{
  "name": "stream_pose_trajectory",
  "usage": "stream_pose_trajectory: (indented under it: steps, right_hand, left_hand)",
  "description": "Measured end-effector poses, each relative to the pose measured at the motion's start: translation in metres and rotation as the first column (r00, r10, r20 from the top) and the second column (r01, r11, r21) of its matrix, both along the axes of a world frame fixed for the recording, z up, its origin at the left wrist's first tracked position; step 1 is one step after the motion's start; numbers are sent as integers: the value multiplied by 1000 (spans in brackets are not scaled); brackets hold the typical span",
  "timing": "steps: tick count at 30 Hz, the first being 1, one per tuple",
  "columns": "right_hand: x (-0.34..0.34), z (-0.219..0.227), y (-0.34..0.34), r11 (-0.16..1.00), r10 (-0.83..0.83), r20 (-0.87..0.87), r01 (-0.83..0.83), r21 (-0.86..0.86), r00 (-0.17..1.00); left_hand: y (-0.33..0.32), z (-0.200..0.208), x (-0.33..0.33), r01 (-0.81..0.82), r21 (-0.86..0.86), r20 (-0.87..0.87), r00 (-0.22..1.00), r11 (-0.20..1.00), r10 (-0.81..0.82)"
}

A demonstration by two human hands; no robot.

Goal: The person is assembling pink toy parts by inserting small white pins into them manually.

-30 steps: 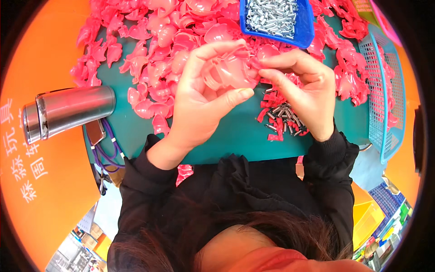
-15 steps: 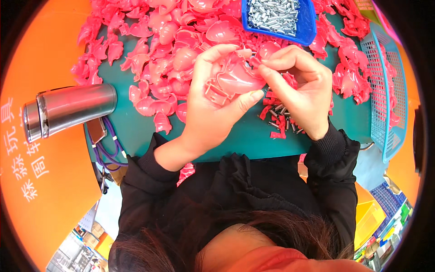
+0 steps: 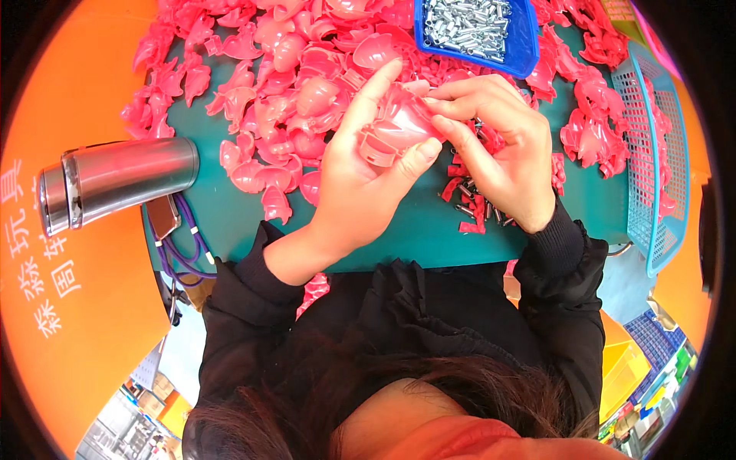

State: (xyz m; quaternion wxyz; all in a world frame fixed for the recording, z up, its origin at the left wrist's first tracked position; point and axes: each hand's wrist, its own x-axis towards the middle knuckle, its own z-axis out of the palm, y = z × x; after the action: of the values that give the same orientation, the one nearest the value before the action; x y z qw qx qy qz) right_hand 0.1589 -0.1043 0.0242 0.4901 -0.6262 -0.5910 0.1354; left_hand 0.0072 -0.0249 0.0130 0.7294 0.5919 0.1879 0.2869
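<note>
Head view is showing both grips meeting over the near half of the table (image 3: 414,234). The left hand (image 3: 354,184) is gripping a pink shell (image 3: 406,126), its thumb lying along the near side and its index finger reaching up past the far-left side. The shell is sitting between the two hands, raised in front of the heap (image 3: 307,100) of pink pieces. The right hand (image 3: 502,146) is bringing thumb and index finger close together at the shell's right edge; whether they are pinching that edge or a small part against it, the fingers are hiding.

For good work here, the left grip should be cradling the shell firmly without squeezing, since the thin-looking wall may be flexing under pressure. The right fingertips should be doing the fine work, pressing straight at the edge while the left thumb is backing it up. Tilting the shell a little would be giving a clearer sight of the contact, which the right fingers are now covering.

Small metal cylinders (image 3: 465,208) and red strips (image 3: 470,228) are lying just to the near side of the right hand, so a low wrist might be scattering them. Farther off, a blue tray (image 3: 527,46) is holding silver parts (image 3: 468,29), and a basket (image 3: 653,222) is standing at the right.
</note>
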Motion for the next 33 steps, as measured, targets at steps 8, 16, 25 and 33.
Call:
stream_pose_trajectory:
  steps: [8, 16, 25, 33]
  right_hand:
    - [10, 2, -1, 984, 181, 187, -176, -41, 966]
    - [47, 15, -15, 973, 169, 423, -82, -216, 890]
    - [33, -7, -11, 989, 74, 589, 15, -144, 804]
    - [26, -2, -15, 968, 157, 582, -6, -253, 798]
  left_hand:
    - [4, -3, 1, -66, 87, 43, 997, 994, 63]
    - [20, 9, 2, -199, -108, 166, 962, 974, 215]
    - [17, 15, -1, -40, -365, 131, 987, 930, 94]
    - [19, 15, -6, 6, -306, -9, 1000, 952, -9]
